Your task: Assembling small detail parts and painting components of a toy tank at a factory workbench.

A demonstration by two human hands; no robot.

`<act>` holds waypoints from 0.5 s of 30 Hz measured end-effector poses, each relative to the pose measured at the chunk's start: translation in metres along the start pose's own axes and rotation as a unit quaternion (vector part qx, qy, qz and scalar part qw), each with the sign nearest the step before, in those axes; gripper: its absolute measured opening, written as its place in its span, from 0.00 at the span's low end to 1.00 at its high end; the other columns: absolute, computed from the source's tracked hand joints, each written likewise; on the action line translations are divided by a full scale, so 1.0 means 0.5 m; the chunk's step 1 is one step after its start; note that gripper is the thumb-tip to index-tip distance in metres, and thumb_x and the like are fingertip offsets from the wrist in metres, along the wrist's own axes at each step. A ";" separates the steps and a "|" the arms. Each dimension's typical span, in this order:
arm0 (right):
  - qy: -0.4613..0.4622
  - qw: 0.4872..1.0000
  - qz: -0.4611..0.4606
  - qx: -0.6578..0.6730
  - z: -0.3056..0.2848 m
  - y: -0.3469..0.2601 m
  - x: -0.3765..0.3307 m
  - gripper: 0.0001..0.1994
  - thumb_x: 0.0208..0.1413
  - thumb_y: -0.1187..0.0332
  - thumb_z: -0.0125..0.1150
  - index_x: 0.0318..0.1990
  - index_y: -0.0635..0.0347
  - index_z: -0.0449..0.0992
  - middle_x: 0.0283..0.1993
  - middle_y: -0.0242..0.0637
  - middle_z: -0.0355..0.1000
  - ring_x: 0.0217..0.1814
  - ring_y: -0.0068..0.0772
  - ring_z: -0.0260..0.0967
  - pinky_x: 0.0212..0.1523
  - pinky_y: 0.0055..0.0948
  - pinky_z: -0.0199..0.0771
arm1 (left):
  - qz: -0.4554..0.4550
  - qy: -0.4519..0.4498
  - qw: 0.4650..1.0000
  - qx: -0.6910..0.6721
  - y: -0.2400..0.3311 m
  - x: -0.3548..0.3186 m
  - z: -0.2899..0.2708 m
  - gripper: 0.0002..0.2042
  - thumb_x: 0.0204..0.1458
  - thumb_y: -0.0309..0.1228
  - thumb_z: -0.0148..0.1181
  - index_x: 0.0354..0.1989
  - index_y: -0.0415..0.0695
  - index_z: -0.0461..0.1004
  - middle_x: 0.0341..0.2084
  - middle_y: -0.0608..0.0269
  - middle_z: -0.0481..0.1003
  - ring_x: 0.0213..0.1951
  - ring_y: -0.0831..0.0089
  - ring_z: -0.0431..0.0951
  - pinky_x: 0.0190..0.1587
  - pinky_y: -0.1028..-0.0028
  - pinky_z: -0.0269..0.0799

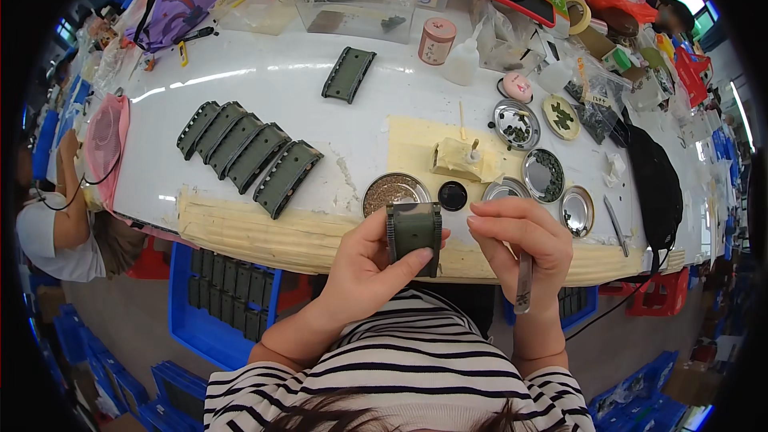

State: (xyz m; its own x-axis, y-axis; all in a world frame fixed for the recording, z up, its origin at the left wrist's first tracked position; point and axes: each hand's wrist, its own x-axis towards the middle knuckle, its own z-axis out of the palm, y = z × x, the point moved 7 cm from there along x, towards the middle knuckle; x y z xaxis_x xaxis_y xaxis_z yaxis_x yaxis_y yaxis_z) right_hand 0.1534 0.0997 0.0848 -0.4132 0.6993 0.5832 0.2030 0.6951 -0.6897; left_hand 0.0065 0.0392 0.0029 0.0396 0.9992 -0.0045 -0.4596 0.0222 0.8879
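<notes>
Left hand (370,270) gripped a curved green piece (414,228); right hand (528,244) pinched close beside it

The table (264,72) spread across the view, with a blue crate (179,312) below its near edge holding rows of dark green pieces. Toward the far side, a clear bin (364,6) contained brown and dark green matter.

The left hand was half closed around the green piece above the table's near edge, thumb pressed on its face. The right hand was nearly shut, fingertips drawn together just right of the piece, a slim metal tool (524,284) jutting downward from its grasp; whether the fingertips held anything tiny could not be told.

Behind the piece, a metal dish (366,191) held brown grains. Smaller dishes stood farther right: one metal dish (524,174) full of dark green bits, and a pale yellow lid (546,118) bearing leaf-like green scraps.
</notes>
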 end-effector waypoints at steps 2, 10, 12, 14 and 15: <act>-0.027 1.000 0.014 -0.003 0.003 0.001 -0.003 0.14 0.41 0.83 0.68 0.38 0.60 0.82 0.33 0.38 0.78 0.30 0.28 0.74 0.29 0.21 0.72 | 0.007 0.001 1.000 0.013 0.000 -0.001 -0.001 0.18 0.56 0.17 0.54 0.56 0.35 0.64 0.48 0.56 0.74 0.51 0.75 0.74 0.54 0.75 0.69; -0.009 0.999 0.033 -0.009 0.004 0.016 -0.018 0.13 0.41 0.83 0.69 0.37 0.61 0.81 0.30 0.38 0.79 0.30 0.29 0.77 0.29 0.21 0.73 | -0.008 0.007 1.000 0.029 -0.007 -0.004 -0.001 0.18 0.55 0.16 0.54 0.55 0.34 0.65 0.46 0.58 0.75 0.49 0.76 0.74 0.53 0.75 0.70; -0.009 1.000 0.008 -0.016 0.002 0.008 -0.013 0.14 0.40 0.83 0.69 0.37 0.61 0.81 0.30 0.37 0.79 0.29 0.29 0.77 0.29 0.21 0.73 | -0.008 0.012 0.999 0.035 -0.005 -0.004 0.001 0.17 0.55 0.15 0.54 0.54 0.35 0.65 0.45 0.53 0.76 0.49 0.71 0.77 0.54 0.70 0.72; -0.008 0.999 0.026 -0.018 0.002 0.011 -0.016 0.13 0.40 0.83 0.69 0.37 0.61 0.81 0.31 0.37 0.79 0.28 0.29 0.77 0.28 0.21 0.73 | -0.007 0.002 0.999 0.035 -0.006 -0.003 0.004 0.17 0.55 0.16 0.54 0.54 0.35 0.65 0.45 0.54 0.76 0.48 0.71 0.77 0.53 0.70 0.73; -0.008 0.999 0.035 -0.019 0.003 0.013 -0.018 0.13 0.40 0.83 0.69 0.37 0.61 0.81 0.31 0.37 0.79 0.28 0.28 0.76 0.28 0.21 0.72 | -0.007 -0.003 0.999 0.035 -0.006 -0.003 0.006 0.17 0.55 0.16 0.54 0.54 0.35 0.65 0.45 0.54 0.77 0.48 0.71 0.77 0.53 0.70 0.73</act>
State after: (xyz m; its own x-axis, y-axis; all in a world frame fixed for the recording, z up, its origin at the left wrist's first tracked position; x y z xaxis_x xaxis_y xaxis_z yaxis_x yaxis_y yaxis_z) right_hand 0.1574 0.0975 0.0744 -0.4113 0.7439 0.5268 0.2653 0.6506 -0.7116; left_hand 0.0104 0.0377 0.0014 0.0505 0.9986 -0.0150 -0.3956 0.0338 0.9178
